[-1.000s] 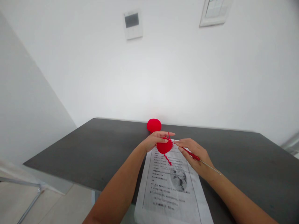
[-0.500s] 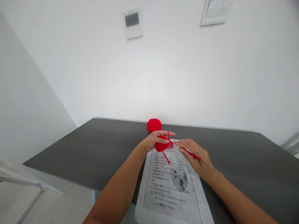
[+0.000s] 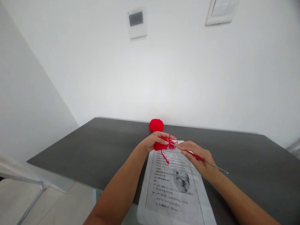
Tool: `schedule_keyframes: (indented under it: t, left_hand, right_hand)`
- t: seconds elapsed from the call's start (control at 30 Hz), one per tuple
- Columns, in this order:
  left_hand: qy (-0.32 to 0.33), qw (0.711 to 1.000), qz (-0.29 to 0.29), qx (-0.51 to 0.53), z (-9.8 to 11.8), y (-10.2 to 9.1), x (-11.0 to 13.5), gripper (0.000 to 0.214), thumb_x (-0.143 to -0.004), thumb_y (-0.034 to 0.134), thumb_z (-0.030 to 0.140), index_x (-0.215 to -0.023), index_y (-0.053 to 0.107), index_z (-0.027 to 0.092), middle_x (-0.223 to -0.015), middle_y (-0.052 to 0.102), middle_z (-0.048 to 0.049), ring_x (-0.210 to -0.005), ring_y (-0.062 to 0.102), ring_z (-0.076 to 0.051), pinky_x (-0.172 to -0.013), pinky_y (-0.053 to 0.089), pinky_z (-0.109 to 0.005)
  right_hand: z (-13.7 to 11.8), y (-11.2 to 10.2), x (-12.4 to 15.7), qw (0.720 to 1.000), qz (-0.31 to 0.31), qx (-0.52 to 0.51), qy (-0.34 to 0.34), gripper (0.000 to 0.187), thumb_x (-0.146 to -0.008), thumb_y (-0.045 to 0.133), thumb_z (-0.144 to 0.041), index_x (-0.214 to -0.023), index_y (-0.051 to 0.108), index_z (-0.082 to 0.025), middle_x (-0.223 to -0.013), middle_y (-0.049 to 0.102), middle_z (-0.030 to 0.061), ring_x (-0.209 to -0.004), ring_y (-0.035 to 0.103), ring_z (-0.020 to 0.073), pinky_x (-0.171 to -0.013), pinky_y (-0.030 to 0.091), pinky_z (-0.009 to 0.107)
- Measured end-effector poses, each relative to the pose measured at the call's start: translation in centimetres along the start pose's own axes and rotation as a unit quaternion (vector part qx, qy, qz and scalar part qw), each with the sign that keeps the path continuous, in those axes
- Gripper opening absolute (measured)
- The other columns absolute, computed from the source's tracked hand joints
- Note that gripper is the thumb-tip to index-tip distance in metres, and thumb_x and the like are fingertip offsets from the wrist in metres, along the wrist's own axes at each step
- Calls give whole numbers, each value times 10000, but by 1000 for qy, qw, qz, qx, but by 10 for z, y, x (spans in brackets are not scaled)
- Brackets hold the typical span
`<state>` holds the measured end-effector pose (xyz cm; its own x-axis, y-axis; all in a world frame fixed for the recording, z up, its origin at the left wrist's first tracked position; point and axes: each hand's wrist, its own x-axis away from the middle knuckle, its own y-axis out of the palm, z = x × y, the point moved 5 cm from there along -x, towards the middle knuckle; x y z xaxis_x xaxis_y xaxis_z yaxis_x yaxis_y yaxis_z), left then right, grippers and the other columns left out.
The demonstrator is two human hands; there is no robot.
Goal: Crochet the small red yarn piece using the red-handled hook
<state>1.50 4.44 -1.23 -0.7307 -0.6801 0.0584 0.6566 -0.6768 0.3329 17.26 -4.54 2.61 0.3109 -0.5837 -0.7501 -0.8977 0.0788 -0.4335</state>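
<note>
My left hand (image 3: 153,140) pinches a small red crocheted piece (image 3: 160,145) above the top of a printed sheet, with red yarn over the forefinger and a loose tail hanging down. My right hand (image 3: 198,156) grips a crochet hook (image 3: 206,161) with a red handle and a thin metal shaft. The hook's tip sits at the edge of the red piece. A red yarn ball (image 3: 156,125) lies on the table just behind my left hand.
The dark grey table (image 3: 93,147) stands against a white wall. A printed sheet (image 3: 174,184) with text and a picture lies at the near edge. A metal chair frame (image 3: 28,187) is at the lower left. Two wall panels (image 3: 137,22) hang above.
The red piece has turned in my left hand and now shows flatter and smaller. My right hand and the hook have barely shifted. The view has moved slightly.
</note>
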Motion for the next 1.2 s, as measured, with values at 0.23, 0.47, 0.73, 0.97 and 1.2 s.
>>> schedule_keyframes:
  t: [0.23,0.47,0.73,0.97,1.2]
  left_hand:
    - [10,1000,-10,-16,1,-3,0,376,-556,766,177,-924,736,103,-687,684,-77,-552,579,-121,-594,416,-245]
    - [11,1000,3,-8,1,-1,0,320,-534,770,166,-845,732,100,-675,684,-71,-531,581,-122,-564,410,-246]
    - [12,1000,3,-27,1,8,0,249,-558,797,213,-750,673,114,-638,689,-67,-575,633,-154,-592,453,-252]
    - [17,998,49,-26,-1,7,-4,314,-508,853,234,-700,635,113,-664,669,-24,-592,588,-95,-583,391,-204]
    - [22,998,55,-22,-2,9,-7,343,-483,872,232,-690,624,116,-665,667,-14,-607,593,-90,-604,397,-207]
  right_hand:
    - [2,-3,-1,999,8,-34,27,162,-905,571,-260,-976,716,-251,-920,743,66,-886,695,201,-804,580,342]
    - [7,-7,-3,994,-16,-72,75,146,-890,593,-275,-930,731,-247,-913,754,56,-874,700,205,-791,574,334]
    - [26,-6,2,974,37,-118,191,224,-839,638,-408,-863,754,-218,-845,769,59,-793,716,216,-721,572,324]
    - [29,-6,6,967,78,-109,215,187,-839,639,-377,-880,743,-226,-903,759,60,-850,700,211,-787,556,328]
    - [20,-2,4,987,69,-68,126,132,-884,595,-295,-919,713,-247,-984,735,59,-926,684,207,-860,546,357]
